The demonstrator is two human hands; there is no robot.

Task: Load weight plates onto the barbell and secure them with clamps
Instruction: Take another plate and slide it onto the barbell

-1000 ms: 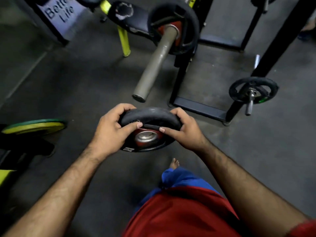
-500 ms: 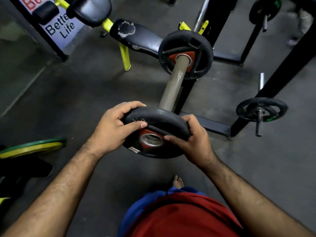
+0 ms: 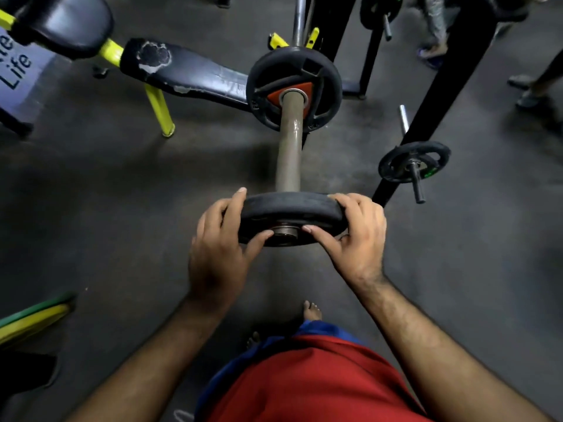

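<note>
Since half a second ago, small black plate (image 3: 292,210) goes from tilted just short of the sleeve tip to threaded on the near end of the barbell sleeve (image 3: 288,150), bar end showing through its hole. Left hand (image 3: 221,248) wraps the plate's left rim, fingers over the top edge, thumb pressed on the near face by the hub. Right hand (image 3: 355,236) mirrors this on the right rim, thumb also near the hub. Both hands closed on the plate. Farther up the sleeve, well apart, sits a larger black plate with red centre (image 3: 294,88). Worn black bench (image 3: 185,74) lies left of it. Another small plate (image 3: 414,161) hangs on a rack peg to the right.
</note>
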